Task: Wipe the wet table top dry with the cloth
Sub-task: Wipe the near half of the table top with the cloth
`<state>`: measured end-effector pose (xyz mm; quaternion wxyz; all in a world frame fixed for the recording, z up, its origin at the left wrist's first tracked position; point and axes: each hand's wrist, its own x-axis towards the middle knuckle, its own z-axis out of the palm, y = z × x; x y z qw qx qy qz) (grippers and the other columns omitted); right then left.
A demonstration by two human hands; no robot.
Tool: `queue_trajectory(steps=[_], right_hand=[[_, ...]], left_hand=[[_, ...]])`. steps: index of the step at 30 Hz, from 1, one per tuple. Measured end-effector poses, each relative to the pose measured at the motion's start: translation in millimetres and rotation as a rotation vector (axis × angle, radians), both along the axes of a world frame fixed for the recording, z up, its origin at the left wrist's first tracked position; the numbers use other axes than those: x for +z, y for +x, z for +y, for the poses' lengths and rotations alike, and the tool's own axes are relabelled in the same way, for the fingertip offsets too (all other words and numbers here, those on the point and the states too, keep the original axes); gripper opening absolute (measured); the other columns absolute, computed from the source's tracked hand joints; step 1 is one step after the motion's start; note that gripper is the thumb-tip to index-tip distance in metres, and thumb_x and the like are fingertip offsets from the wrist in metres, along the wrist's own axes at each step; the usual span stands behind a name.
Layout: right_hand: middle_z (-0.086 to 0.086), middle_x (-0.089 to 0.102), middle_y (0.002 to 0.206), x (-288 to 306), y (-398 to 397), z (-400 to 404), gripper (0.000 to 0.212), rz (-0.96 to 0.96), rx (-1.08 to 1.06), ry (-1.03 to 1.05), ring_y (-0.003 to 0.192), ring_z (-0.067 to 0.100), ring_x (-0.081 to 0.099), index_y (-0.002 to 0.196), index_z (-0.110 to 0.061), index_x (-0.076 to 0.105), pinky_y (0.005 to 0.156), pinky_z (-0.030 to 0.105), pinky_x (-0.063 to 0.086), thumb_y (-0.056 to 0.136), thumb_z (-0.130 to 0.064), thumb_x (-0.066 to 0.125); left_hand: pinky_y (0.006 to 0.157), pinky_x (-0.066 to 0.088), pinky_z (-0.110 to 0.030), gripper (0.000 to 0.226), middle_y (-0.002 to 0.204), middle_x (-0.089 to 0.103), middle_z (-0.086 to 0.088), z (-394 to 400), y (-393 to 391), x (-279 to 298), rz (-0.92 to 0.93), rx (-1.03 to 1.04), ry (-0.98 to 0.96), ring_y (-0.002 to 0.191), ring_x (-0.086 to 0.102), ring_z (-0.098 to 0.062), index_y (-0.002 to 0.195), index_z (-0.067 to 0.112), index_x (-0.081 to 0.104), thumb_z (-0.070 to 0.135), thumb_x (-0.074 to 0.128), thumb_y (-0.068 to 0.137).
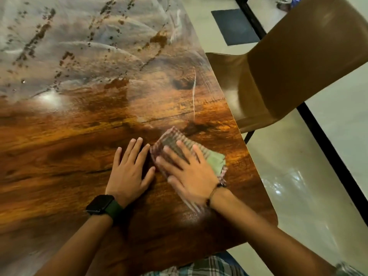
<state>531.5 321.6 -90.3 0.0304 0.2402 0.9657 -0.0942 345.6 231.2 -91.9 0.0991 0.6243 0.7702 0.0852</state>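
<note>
A glossy wood-grain table top (69,152) fills most of the view, with streaks and beads of water across its far part (65,46). A folded checked cloth (216,159), maroon and pale green, lies on the table near its right edge. My right hand (191,172) presses flat on the cloth with fingers spread; it looks blurred. My left hand (129,166), with a dark watch on its wrist, rests flat on the bare table just left of the cloth, holding nothing.
A brown plastic chair (288,62) stands close to the table's right edge. Pale floor (298,186) lies beyond it, with a black bar (328,148) running diagonally and a dark mat (235,26) farther off. The table's near right corner (272,216) is rounded.
</note>
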Motion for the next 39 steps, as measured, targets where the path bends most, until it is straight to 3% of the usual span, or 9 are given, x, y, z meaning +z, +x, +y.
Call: queue_trajectory(steps=[3,9,11,14,16,22,24,31,39], right_hand=[[-0.007,0.018,0.156,-1,9,37,0.052,-0.004,0.028,0.052,0.144,0.028,0.016,0.146,-0.041,0.019,0.111,0.056,0.008,0.094,-0.049,0.019],[-0.007,-0.010,0.158,10,-29,116,0.051,-0.042,-0.743,-0.064,0.144,0.027,-0.014,0.148,-0.040,-0.002,0.113,0.055,-0.010,0.100,-0.045,0.016],[-0.005,-0.014,0.157,13,-54,82,0.053,-0.043,-0.672,-0.073,0.143,0.032,-0.017,0.148,-0.038,-0.005,0.110,0.056,-0.013,0.100,-0.045,0.015],[-0.004,0.001,0.159,4,-60,21,0.053,-0.038,-0.052,-0.016,0.145,0.032,-0.003,0.149,-0.037,0.008,0.111,0.056,-0.006,0.097,-0.044,0.016],[-0.004,0.019,0.156,2,-40,36,0.052,0.002,0.120,0.016,0.144,0.030,0.015,0.146,-0.038,0.023,0.110,0.053,0.004,0.094,-0.045,0.018],[-0.007,-0.011,0.158,10,-19,135,0.049,-0.092,-0.592,-0.048,0.144,0.025,-0.014,0.146,-0.045,-0.003,0.112,0.055,-0.011,0.099,-0.045,0.014],[-0.006,-0.015,0.157,12,-43,112,0.051,-0.103,-0.570,-0.047,0.143,0.028,-0.018,0.146,-0.042,-0.007,0.112,0.058,-0.011,0.100,-0.044,0.014],[-0.009,-0.008,0.158,16,-84,16,0.053,-0.075,0.031,-0.056,0.144,0.022,-0.015,0.148,-0.040,0.002,0.109,0.054,-0.015,0.099,-0.040,0.020],[-0.011,-0.010,0.158,16,-34,171,0.053,-0.123,-0.651,-0.088,0.145,0.020,-0.013,0.149,-0.037,-0.003,0.115,0.053,-0.007,0.101,-0.042,0.018]], left_hand=[[0.112,0.007,-0.047,0.066,0.152,0.019,-0.006,1,-1,-1,0.006,0.008,0.000,0.140,0.008,-0.017,0.142,0.016,0.029,0.052,0.023,0.087],[0.113,0.006,-0.046,0.067,0.152,0.020,-0.007,1,-1,-2,-0.012,0.000,0.026,0.141,0.009,-0.017,0.142,0.015,0.030,0.052,0.024,0.087],[0.114,0.004,-0.044,0.069,0.152,0.021,-0.006,2,-1,-1,-0.048,0.023,0.052,0.140,0.009,-0.014,0.142,0.013,0.027,0.054,0.023,0.086],[0.114,0.004,-0.038,0.072,0.150,0.027,-0.009,2,-3,0,-0.160,0.052,0.117,0.138,0.011,-0.010,0.143,0.012,0.021,0.057,0.024,0.087],[0.113,0.007,-0.036,0.073,0.149,0.028,-0.012,2,-6,1,-0.237,0.085,0.162,0.137,0.012,-0.011,0.143,0.011,0.020,0.058,0.025,0.088],[0.113,0.012,-0.042,0.072,0.151,0.021,-0.016,7,-3,1,-0.149,0.124,0.120,0.140,0.013,-0.024,0.142,0.007,0.024,0.053,0.027,0.087],[0.113,0.008,-0.039,0.073,0.153,0.017,-0.014,8,-3,0,-0.144,0.137,0.117,0.141,0.008,-0.020,0.143,0.009,0.022,0.054,0.025,0.087],[0.114,0.003,-0.038,0.079,0.154,0.014,-0.011,13,-15,1,-0.231,0.227,0.168,0.142,0.006,-0.019,0.144,0.012,0.020,0.065,0.012,0.087],[0.114,0.003,-0.043,0.078,0.155,0.012,-0.011,-19,-65,11,-0.188,0.463,0.144,0.142,0.007,-0.023,0.145,0.010,0.020,0.059,0.013,0.085]])
